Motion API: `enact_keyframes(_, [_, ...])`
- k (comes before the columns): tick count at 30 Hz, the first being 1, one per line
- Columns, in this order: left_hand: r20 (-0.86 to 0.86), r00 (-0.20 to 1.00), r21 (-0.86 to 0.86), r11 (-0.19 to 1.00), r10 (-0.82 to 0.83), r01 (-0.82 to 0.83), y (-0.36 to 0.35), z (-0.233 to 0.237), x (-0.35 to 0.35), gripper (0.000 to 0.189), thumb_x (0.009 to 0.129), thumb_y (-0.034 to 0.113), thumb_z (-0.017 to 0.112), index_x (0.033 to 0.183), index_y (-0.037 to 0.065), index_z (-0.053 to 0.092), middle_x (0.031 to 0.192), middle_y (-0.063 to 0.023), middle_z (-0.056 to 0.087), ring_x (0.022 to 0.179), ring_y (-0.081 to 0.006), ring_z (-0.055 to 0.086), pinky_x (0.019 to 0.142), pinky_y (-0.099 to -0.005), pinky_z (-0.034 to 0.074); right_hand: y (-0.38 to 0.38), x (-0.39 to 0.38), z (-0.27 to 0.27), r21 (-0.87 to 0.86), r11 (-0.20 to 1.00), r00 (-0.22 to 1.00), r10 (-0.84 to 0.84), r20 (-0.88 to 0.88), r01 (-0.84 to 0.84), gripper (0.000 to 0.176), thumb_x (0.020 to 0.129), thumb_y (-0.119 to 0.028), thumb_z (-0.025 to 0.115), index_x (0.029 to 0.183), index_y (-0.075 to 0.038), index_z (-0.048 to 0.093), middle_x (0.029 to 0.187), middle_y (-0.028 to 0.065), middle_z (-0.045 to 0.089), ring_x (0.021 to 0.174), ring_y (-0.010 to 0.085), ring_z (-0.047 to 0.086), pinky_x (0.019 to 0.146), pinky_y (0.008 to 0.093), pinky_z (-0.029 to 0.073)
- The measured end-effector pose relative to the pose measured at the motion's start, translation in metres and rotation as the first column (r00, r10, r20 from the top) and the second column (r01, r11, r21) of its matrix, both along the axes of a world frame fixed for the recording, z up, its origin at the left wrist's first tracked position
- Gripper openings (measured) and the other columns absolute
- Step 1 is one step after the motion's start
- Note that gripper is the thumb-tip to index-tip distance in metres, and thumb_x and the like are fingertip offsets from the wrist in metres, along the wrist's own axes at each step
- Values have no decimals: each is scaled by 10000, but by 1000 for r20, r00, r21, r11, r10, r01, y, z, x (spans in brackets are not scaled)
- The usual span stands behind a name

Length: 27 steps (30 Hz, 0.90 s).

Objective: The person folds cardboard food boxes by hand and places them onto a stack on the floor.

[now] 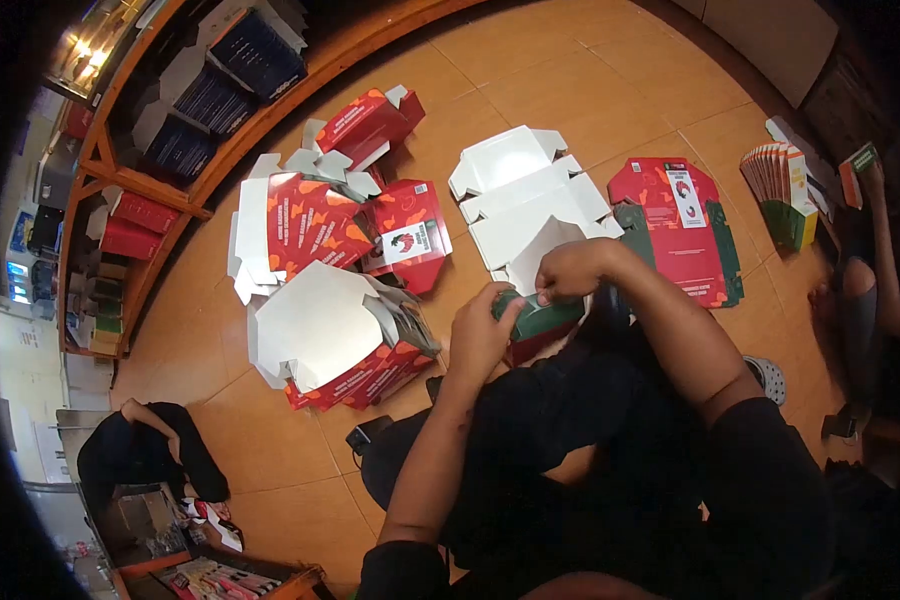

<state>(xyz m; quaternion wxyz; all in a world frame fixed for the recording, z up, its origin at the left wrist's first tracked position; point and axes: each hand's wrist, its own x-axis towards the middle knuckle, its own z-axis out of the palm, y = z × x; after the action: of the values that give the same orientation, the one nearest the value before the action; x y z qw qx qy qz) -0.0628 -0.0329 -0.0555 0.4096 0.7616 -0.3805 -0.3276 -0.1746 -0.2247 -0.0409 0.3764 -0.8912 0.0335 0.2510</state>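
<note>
Between my hands is a partly folded cardboard box [550, 320], green and red outside and white inside, with a flap raised at its far side. My left hand [482, 328] grips its left edge, thumb on the green panel. The fingers of my right hand [572, 272] are pinched at the box's upper edge. White unfolded box blanks [530, 210] lie just beyond the box. A red and green flat box blank [670, 235] rests on the floor to the right. The lower part of the held box is hidden by my leg and arms.
Several part-folded red boxes [315, 215] are heaped at left. Wooden shelves [195, 195] hold dark blue and red boxes. At right, another person's hand [870, 170] holds a small carton near a fanned stack of cartons [782, 190]. A second person [155, 450] sits at lower left.
</note>
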Motion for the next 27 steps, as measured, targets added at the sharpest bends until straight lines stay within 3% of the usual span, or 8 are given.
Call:
enact_keyframes(2, [500,861,-126,976,-90,175,3,-34,4,298,890,261,695,1042,14,625,760,-104,661,529,-127,599,507,-273,466,7,5,-8,-95,992,996,82,-34,-85,355,934,-341,554,983,-12,680,848,181,686,799,341,645,728,430,463])
enact_keyframes(3, [499,862,-127,976,-89,175,2,-33,4,298,890,261,695,1042,14,625,760,-104,661,529,-127,599,507,-273,466,8,7,-5,-94,991,994,94,-54,-99,354,933,-339,551,982,-15,685,848,183,685,810,353,645,733,435,466])
enact_keyframes(5, [334,942,19,999,26,-35,1,-28,5,285,879,275,705,986,24,624,721,-123,654,510,-158,607,509,-307,467,0,6,-6,-74,994,996,76,-44,-79,344,931,-336,551,983,-26,691,848,180,687,809,352,645,734,434,469])
enact_keyframes(14, [364,927,-169,973,-88,159,2,-26,-4,198,883,217,698,915,27,651,667,-96,644,489,-135,583,489,-302,435,5,4,-2,-33,992,992,119,40,-118,280,882,-315,613,951,-65,721,849,175,696,787,321,658,728,419,480])
enact_keyframes(15, [144,985,2,996,-92,93,0,0,-11,154,887,184,690,886,31,668,678,-103,650,501,-119,574,498,-295,435,5,6,-1,-60,989,990,136,48,-133,282,884,-313,616,954,-60,720,850,175,696,793,318,659,730,417,480])
enact_keyframes(19, [227,969,-49,993,-95,109,-1,-10,-6,125,902,131,665,941,13,653,739,-91,669,511,-93,553,497,-268,430,3,3,3,-28,996,993,89,83,-86,252,892,-258,588,937,-37,700,805,178,679,787,332,654,721,421,474])
enact_keyframes(22, [-86,994,-117,991,-69,59,-1,-7,-2,143,906,131,637,994,20,622,807,-142,695,522,-181,619,523,-323,472,0,3,9,87,995,998,54,-23,-51,260,883,-247,596,938,-11,693,804,191,675,783,336,650,724,423,471])
enact_keyframes(27, [-253,962,-39,994,-106,100,0,-7,-6,128,931,74,607,1017,-20,599,835,-74,691,510,-55,534,478,-227,427,8,7,5,-62,989,990,137,13,-136,257,859,-231,607,922,3,695,800,201,673,768,344,650,715,427,472])
